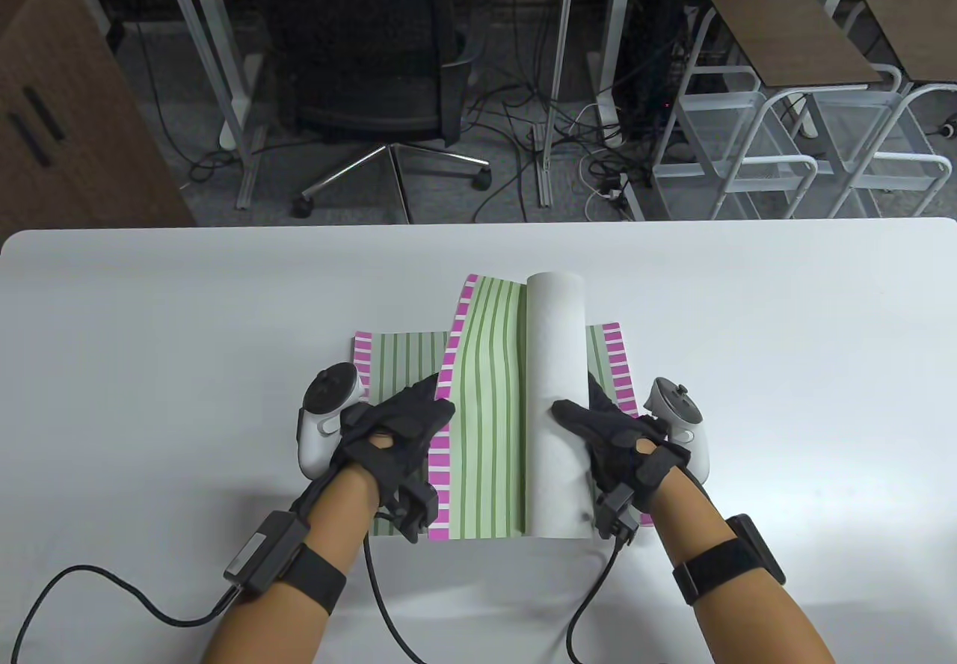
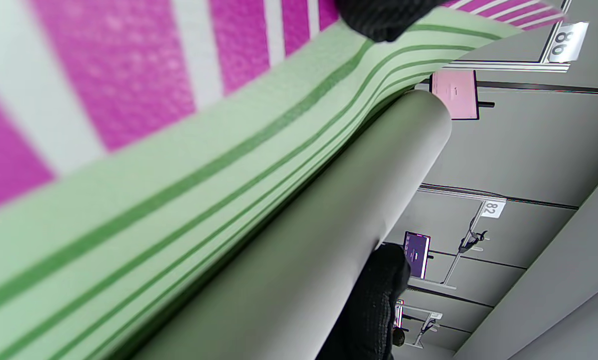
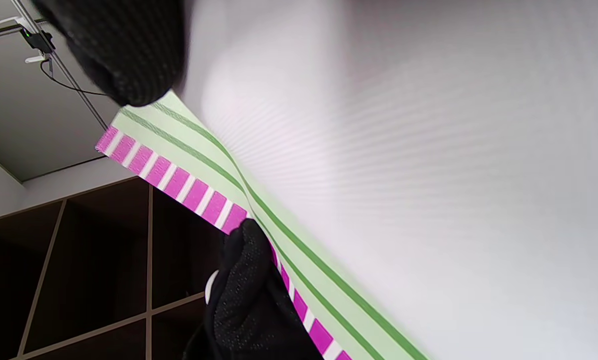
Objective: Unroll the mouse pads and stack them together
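A flat mouse pad (image 1: 392, 361) with green stripes and magenta-white borders lies on the white table (image 1: 149, 365). A second pad of the same pattern (image 1: 486, 410) lies on top of it, partly unrolled, and its white-backed roll (image 1: 557, 350) runs front to back on the right. My left hand (image 1: 430, 404) presses its fingers on the upper pad's left magenta edge (image 2: 118, 65). My right hand (image 1: 579, 406) rests on the near part of the roll (image 3: 404, 150), thumb on top and fingers on its right side. One fingertip (image 3: 248, 280) lies over the lower pad's right border (image 3: 178, 182).
The pads sit at the middle of the table, close to its front edge. Glove cables (image 1: 381, 597) trail off the near edge. Beyond the far edge stand an office chair (image 1: 366, 58) and white metal stools (image 1: 777, 96).
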Motion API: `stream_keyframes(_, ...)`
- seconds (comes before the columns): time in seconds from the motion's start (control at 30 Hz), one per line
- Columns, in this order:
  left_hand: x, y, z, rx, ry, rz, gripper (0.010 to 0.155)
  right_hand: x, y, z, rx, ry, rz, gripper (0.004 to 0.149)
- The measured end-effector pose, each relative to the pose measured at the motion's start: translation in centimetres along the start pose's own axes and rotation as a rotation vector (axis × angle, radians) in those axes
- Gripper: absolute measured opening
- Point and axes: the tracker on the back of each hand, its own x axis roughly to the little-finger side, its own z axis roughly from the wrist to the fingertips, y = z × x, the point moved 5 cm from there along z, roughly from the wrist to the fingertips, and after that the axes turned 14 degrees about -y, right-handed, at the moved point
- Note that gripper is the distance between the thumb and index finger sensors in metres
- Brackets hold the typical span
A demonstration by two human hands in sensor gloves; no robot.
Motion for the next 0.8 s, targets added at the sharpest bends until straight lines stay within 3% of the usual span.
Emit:
stream_keyframes(0.23,-0.2,0.5,0.0,-0.024,-0.009,-0.028,0.058,-0.5,-1.7,-0.3,0.026,-0.029,0.062,0.094)
stream_keyframes(0.43,-0.2,0.3,-0.1,-0.031,-0.015,-0.103,0.059,-0.1,-1.6,-0.4,-0.016,-0.022,0.151,0.102)
stream_keyframes(0.6,-0.7,0.1,-0.1,-0.026,-0.027,-0.068,0.059,-0.1,-0.9,-0.1,-0.044,0.006,0.054,0.109)
stream_keyframes(0.8,-1.3,0.2,-0.3,-0.018,-0.037,-0.085,0.059,-0.2,-1.3,0.0,0.013,-0.006,0.054,0.1)
